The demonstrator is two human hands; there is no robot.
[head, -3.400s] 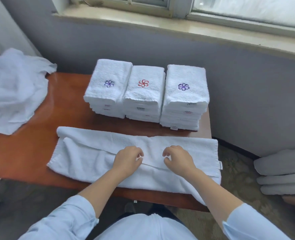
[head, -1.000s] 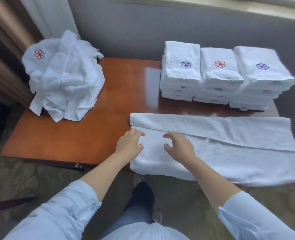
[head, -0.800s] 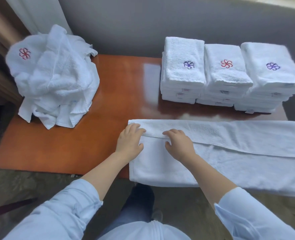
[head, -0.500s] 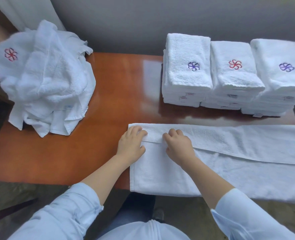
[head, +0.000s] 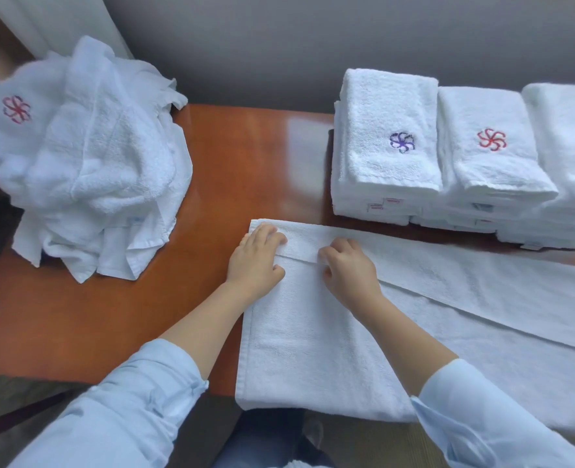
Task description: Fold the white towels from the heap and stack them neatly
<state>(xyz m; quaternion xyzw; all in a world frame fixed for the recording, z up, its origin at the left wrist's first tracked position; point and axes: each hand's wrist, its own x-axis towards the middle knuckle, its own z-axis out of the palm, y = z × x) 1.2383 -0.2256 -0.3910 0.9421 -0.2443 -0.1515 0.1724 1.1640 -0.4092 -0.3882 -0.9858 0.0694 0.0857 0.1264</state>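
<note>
A long white towel (head: 313, 349) lies across the front of the wooden table (head: 245, 163), its far long edge folded toward me in a narrow band. My left hand (head: 257, 261) lies flat on the towel's left end, fingers over the band. My right hand (head: 348, 270) is beside it with fingers curled, pinching the folded edge. A heap of loose white towels (head: 86, 157) sits at the table's left. Three stacks of folded towels stand at the back right: one with a purple flower (head: 385, 146), one with a red flower (head: 488, 146), one cut off by the frame (head: 569, 143).
A grey wall (head: 279, 38) runs behind the table. The towel's near edge hangs over the table's front edge above my legs. Bare wood lies between the heap and the towel. A curtain (head: 59, 21) hangs at the far left.
My hands slid from the towel's middle to its left end along the folded edge. My view turned left and tilted down, bringing the heap into sight. My right fingers curled onto the fold.
</note>
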